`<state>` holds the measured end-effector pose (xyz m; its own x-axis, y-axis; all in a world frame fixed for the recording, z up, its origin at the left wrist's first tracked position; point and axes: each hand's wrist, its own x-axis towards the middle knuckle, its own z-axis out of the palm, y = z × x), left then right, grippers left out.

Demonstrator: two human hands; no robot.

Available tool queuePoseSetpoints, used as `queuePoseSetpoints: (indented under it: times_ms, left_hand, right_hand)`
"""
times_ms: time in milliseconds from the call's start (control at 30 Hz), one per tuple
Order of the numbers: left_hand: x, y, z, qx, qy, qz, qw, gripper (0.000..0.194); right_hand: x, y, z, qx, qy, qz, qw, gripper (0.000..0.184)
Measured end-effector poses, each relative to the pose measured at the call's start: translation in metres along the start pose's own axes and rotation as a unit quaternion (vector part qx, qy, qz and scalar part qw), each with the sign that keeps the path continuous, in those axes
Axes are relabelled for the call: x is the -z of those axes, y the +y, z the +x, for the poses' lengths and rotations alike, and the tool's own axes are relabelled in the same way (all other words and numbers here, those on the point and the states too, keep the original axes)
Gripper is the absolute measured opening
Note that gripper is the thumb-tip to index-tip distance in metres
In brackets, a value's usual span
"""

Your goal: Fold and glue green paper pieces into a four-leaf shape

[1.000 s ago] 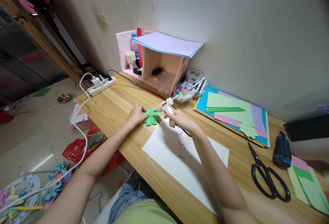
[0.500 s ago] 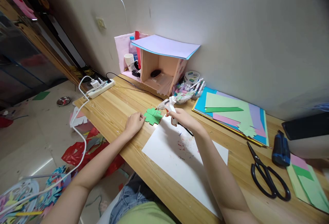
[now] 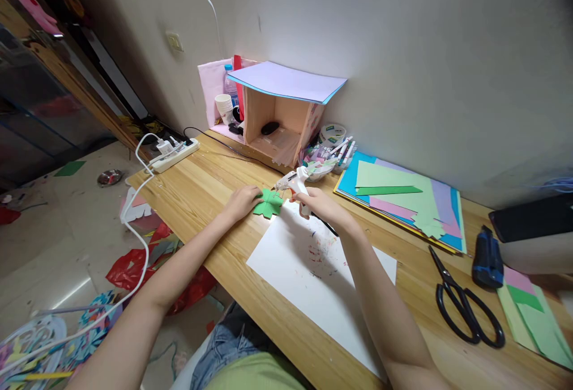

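Head view: grasping a white glue gun (image 3: 299,183) in the right hand (image 3: 319,204), nozzle aimed at the green paper cutout (image 3: 270,205) – too small to tell whether touching. Touching the cutout's near-left edge with the fingers of the left hand (image 3: 242,202); cannot tell whether pinching or just pressing. Taking the cutout as dial centre, lying on the wooden table (image 3: 206,178): at 12, an open box (image 3: 308,124) under a lilac sheet (image 3: 289,79); at 10, a power strip (image 3: 175,156); at 3, stacked coloured papers (image 3: 394,181); toward 4, black-handled scissors (image 3: 465,307) – and, between 4 and 5, flecked white paper (image 3: 304,291).
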<state>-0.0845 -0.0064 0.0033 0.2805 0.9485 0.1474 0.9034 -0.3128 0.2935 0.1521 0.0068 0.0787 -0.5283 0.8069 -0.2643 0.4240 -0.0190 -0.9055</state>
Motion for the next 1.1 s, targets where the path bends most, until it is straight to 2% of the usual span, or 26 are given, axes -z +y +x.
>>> queuePoseSetpoints:
  times_ms: [200, 400, 533, 833, 933, 1100]
  left_hand:
    - [-0.006, 0.002, -0.002, 0.006, -0.001, 0.039, 0.999, 0.030]
    - [-0.007, 0.017, -0.012, 0.064, 0.057, 0.060, 0.995, 0.033]
    - [-0.008, 0.026, -0.019, 0.116, 0.087, 0.049, 0.988, 0.030]
    - [-0.013, 0.027, -0.018, 0.168, 0.085, -0.001, 0.982, 0.026]
    - [-0.014, 0.025, -0.019, 0.172, 0.086, -0.007, 0.981, 0.027]
    - [-0.015, 0.025, -0.019, 0.178, 0.088, -0.011, 0.980, 0.029]
  right_hand:
    - [0.001, -0.004, 0.000, -0.006, 0.001, -0.013, 1.000, 0.025]
    - [0.000, -0.003, 0.000, 0.002, -0.003, -0.026, 1.000, 0.029]
    - [-0.008, -0.001, 0.004, -0.001, -0.008, -0.036, 0.999, 0.022]
    - [-0.026, 0.024, 0.024, 0.009, -0.033, -0.084, 0.996, 0.020]
    - [-0.029, 0.026, 0.026, 0.022, -0.028, -0.090, 0.995, 0.021]
    - [-0.031, 0.023, 0.025, 0.004, -0.021, -0.095, 0.995, 0.023]
